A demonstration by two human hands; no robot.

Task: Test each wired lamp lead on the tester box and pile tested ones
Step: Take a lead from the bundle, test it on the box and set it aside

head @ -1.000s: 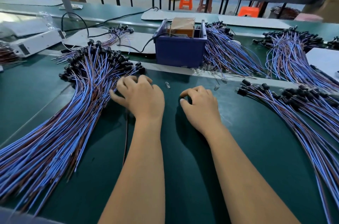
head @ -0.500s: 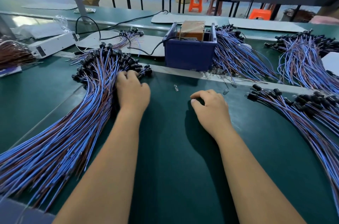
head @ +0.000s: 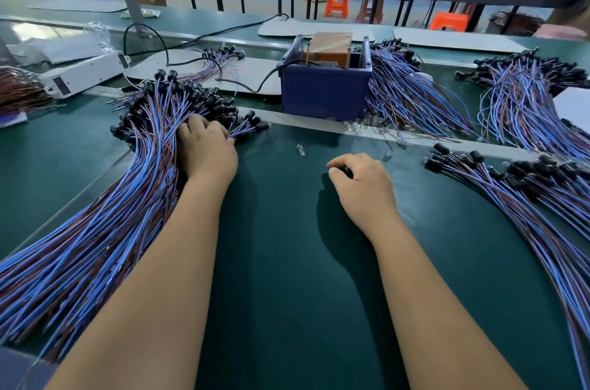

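Both hands lie on the green table [head: 287, 262]. The left hand [head: 207, 150] rests palm-down on the large lead pile [head: 105, 214], fingers curled into the wires just behind the black sockets. The right hand [head: 360, 182] rests beside it, fingers curled under; whether it pinches anything cannot be told. A second lead pile [head: 523, 191] fans out right of the right hand. A loose bulb [head: 301, 150] lies between and beyond the hands. Farther beyond stands the blue tester box [head: 325, 93].
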